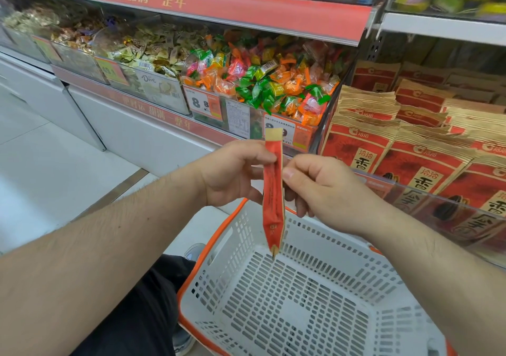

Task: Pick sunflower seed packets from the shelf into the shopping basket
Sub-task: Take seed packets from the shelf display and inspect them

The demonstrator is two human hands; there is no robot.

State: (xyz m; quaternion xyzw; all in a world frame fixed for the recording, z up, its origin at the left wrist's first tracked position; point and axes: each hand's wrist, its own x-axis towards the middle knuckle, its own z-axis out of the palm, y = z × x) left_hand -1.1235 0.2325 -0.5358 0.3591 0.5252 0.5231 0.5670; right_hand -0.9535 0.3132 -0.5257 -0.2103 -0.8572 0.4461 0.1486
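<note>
Red packet (272,191): held edge-on above the basket (246,248).
Hands: left hand (232,174) and right hand (320,188) both pinch it.
Advice: lower first, then release.

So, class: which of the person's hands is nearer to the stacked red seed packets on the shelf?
Right. The right hand is beside the shelf packets, just left of them; the left hand is farther left, beyond the held packet both hands grip.

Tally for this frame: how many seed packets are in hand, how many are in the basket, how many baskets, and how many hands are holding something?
Seed packets in hand: 1, the red packet, seen edge-on above the basket
Seed packets in the basket: 0
Shopping baskets: 1
Hands holding something: 2, left hand and right hand, both pinching the packet
Total: 4
</note>
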